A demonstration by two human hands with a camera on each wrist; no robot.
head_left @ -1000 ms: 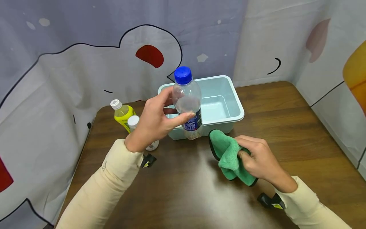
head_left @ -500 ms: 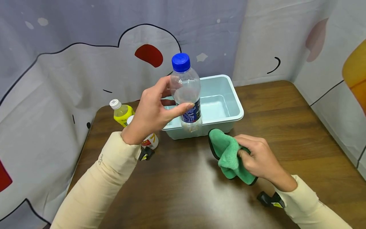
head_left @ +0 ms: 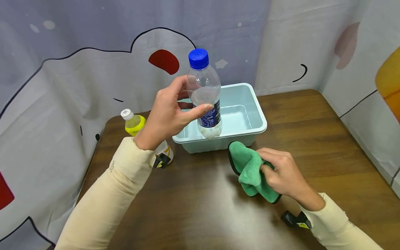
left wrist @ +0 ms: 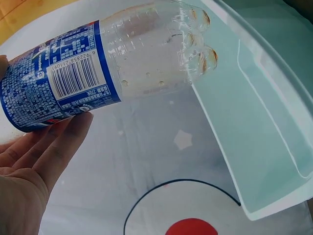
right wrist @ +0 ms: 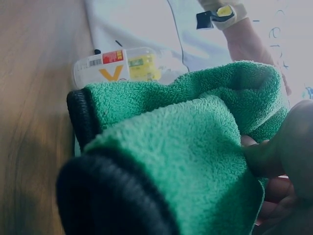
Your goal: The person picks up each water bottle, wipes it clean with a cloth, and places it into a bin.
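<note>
My left hand (head_left: 170, 113) grips a clear plastic bottle (head_left: 204, 83) with a blue cap and a blue label, thumb on the near side and fingers behind. The bottle is upright, raised over the near rim of a pale blue plastic basin (head_left: 259, 129). In the left wrist view the label (left wrist: 73, 73) shows a barcode, and the bottle's base points toward the basin (left wrist: 254, 147). My right hand (head_left: 282, 172) pinches a bunched green cloth (head_left: 250, 170) with black edging, low over the table in front of the basin. The cloth (right wrist: 181, 142) fills much of the right wrist view.
Left of the basin stand a yellow bottle (head_left: 135, 124) with a white cap and a white-labelled bottle (head_left: 164, 151), partly behind my left wrist. Both rest on the brown wooden table (head_left: 193, 205). A printed curtain (head_left: 78, 80) hangs right behind the table.
My left hand has lifted the clear bottle upward, from in front of the basin to over its near rim. My right hand and the green cloth have stayed in place.
</note>
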